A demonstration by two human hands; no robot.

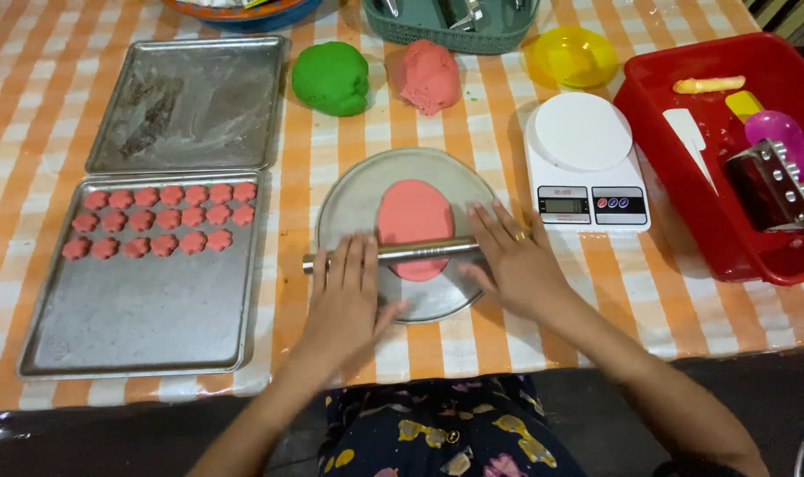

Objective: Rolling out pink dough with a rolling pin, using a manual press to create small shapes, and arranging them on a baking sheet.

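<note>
My left hand (pixel 344 291) and right hand (pixel 514 261) lie flat, fingers apart, palms pressing the ends of the metal rolling pin (pixel 402 253). It lies across the pink dough (pixel 414 225) on the round plate (pixel 353 199). The dough looks soft and yielding, likely to tear if thin. The pin seems smooth and slippery, so I press near both ends.
</note>
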